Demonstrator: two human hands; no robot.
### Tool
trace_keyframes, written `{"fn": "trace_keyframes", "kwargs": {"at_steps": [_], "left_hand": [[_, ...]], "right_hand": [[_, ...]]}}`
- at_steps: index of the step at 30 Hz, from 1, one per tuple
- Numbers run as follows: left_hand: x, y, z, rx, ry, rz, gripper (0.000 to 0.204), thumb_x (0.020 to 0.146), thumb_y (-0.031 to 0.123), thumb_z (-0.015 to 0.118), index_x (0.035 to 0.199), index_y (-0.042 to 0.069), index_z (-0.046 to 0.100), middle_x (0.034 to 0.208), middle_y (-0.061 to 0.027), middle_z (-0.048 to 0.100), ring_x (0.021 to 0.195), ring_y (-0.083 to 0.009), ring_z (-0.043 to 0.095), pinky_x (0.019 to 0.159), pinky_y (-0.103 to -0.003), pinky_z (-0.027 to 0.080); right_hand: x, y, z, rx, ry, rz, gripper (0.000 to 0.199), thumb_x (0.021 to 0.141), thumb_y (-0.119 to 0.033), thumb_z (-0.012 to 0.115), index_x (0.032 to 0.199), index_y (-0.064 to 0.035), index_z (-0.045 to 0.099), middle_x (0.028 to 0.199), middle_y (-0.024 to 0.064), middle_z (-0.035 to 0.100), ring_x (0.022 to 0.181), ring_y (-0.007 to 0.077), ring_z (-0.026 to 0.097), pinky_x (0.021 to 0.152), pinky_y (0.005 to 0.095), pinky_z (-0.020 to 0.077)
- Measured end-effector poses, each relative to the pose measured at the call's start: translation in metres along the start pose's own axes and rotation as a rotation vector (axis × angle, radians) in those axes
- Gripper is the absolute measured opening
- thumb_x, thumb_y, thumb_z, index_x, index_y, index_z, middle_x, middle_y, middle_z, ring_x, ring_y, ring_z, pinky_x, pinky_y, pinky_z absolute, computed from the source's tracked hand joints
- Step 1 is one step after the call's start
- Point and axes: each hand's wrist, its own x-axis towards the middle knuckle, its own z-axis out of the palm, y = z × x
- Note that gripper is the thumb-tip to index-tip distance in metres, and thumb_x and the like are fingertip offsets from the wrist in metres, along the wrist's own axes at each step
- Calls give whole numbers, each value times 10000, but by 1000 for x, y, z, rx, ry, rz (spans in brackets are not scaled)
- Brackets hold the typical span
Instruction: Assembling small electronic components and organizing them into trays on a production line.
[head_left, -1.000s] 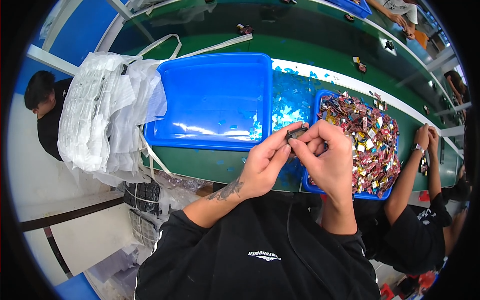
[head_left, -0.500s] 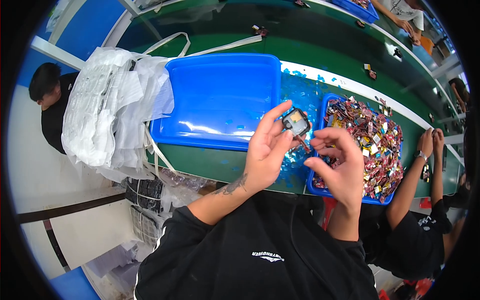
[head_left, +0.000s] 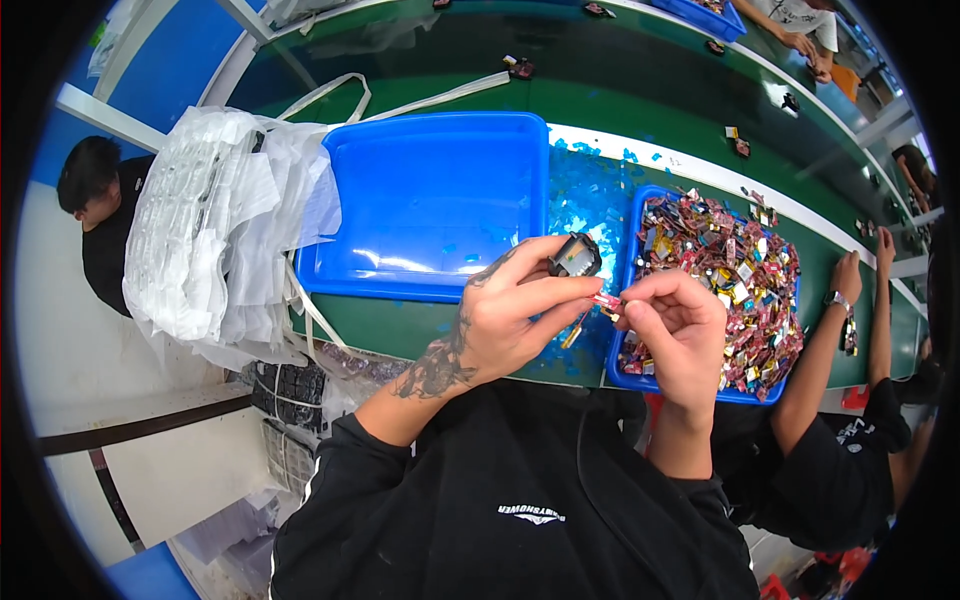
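My left hand (head_left: pixel 515 315) is closed around a small black square case (head_left: pixel 577 257), whose open side shows a grey inside. A small red circuit board (head_left: pixel 607 301) sits between the fingertips of both hands, just below the case. My right hand (head_left: pixel 680 335) pinches the board's right end between thumb and forefinger. Under my left fingertips shows a small yellowish piece (head_left: pixel 573 331); whether it is joined to the board I cannot tell. Close beside my right hand stands a blue tray (head_left: pixel 628 262) heaped with small red boards and yellow and silver parts.
A large blue tray (head_left: pixel 430 200) lies to the left, with a few blue film scraps in it. Blue scraps (head_left: pixel 590 190) litter the green table between the trays. Stacked white plastic sheets (head_left: pixel 215 220) stand at far left. A co-worker's arms (head_left: pixel 825 325) reach in at right.
My left hand has turned over, tilting the black case. My right hand has come in and its fingers have closed on the red board. The co-worker's hands at right have drawn apart.
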Motion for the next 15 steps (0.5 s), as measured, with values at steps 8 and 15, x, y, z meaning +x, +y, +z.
{"fn": "trace_keyframes", "kwargs": {"at_steps": [8,15], "left_hand": [[-5,2,-1,72,-7,70,260,725,-40,742,970,43,726,1122,-151,607,896,-196,654,674,-260,529],[-7,6,-2,62,-4,52,199,735,1,742,926,35,696,1012,-147,629,848,-241,663,678,-302,532]], "right_hand": [[-1,-5,4,-24,-26,6,90,866,50,614,953,68,599,952,81,603,828,82,585,696,193,490],[0,-2,6,-58,-51,38,86,851,51,620,923,26,578,900,78,596,807,124,587,685,238,497]]}}
